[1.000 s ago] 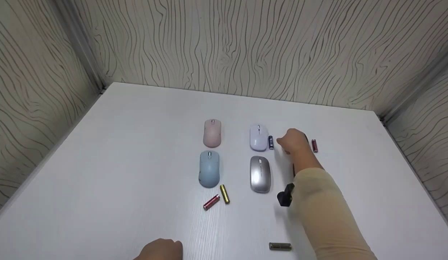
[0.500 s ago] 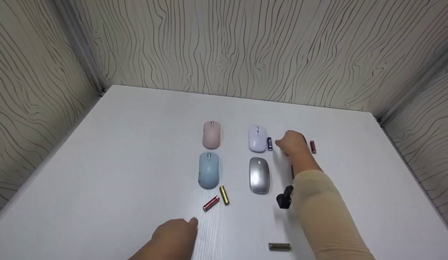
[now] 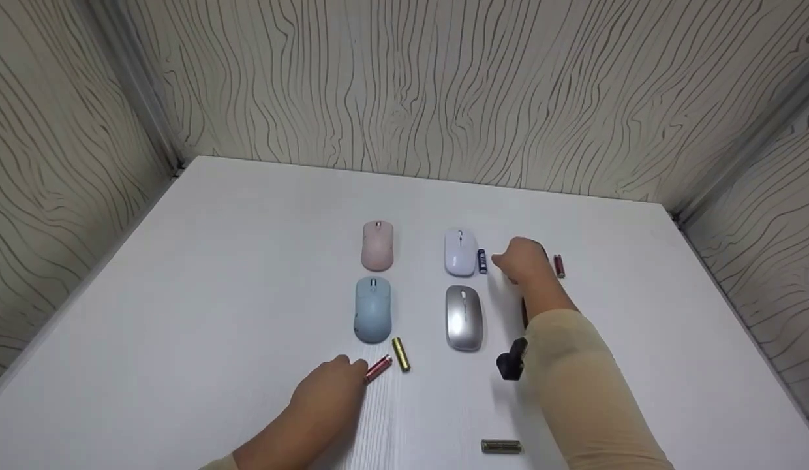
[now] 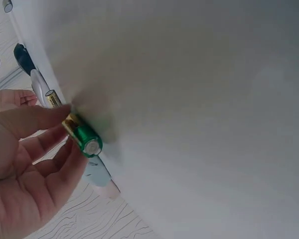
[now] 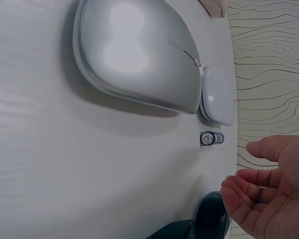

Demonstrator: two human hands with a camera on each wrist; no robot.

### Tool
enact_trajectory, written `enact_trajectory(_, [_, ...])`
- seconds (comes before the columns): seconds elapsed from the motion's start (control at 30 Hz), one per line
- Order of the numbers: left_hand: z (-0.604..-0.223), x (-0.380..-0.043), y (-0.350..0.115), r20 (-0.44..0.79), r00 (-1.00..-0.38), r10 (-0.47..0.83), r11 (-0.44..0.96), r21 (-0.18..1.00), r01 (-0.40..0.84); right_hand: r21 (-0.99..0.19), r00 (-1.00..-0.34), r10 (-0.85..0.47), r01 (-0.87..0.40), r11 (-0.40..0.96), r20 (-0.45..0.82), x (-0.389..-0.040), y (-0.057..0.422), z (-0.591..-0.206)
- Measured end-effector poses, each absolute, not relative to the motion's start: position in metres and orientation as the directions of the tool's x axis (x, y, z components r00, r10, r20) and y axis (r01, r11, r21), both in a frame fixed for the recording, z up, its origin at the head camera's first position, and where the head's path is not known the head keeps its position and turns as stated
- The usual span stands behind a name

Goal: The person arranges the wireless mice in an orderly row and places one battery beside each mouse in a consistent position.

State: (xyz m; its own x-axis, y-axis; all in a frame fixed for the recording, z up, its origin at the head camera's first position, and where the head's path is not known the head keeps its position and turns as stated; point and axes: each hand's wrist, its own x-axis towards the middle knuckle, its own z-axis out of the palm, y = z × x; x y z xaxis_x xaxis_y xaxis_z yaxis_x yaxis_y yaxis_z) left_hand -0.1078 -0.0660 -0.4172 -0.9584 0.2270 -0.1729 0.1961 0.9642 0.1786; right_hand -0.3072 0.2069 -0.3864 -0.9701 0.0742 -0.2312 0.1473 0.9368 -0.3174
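In the left wrist view my left hand (image 4: 35, 164) pinches a green and gold battery (image 4: 84, 135) between thumb and fingers. From the head view that green casing is hidden. There, the left hand (image 3: 329, 395) has its fingertips right at the lower end of a red battery (image 3: 378, 369), and a gold battery (image 3: 401, 354) lies beside it. My right hand (image 3: 522, 260) hovers right of a dark blue battery (image 3: 482, 261). Seen from the right wrist, this right hand (image 5: 269, 186) holds nothing, fingers loosely curled, near a dark mouse (image 5: 212, 216).
A pink mouse (image 3: 378, 246) and a blue mouse (image 3: 372, 310) stand in a column, left of a lilac mouse (image 3: 460, 252) and a silver mouse (image 3: 464, 318). Another red battery (image 3: 559, 266) lies far right, an olive-gold battery (image 3: 501, 446) near the front. Patterned panels (image 3: 404, 85) border the white table (image 3: 235, 274).
My left hand has come up from the bottom edge to the red battery by the blue mouse. The right hand keeps its place; the whole scene shifts slightly with the head.
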Motion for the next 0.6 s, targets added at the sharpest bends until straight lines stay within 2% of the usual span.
enact_trajectory(0.3, [-0.42,-0.111,-0.067,-0.302,-0.942,0.145,0.984,0.146,0.104,-0.322,-0.963,0.094,0.175,0.93,-0.252,-0.306,0.208,-0.386])
enact_trajectory(0.6, [-0.407,-0.118,-0.069,-0.229,-0.96,0.162,0.965,0.239,0.106,-0.354,-0.967,0.075,0.161,0.921,-0.245,-0.304,0.208,-0.386])
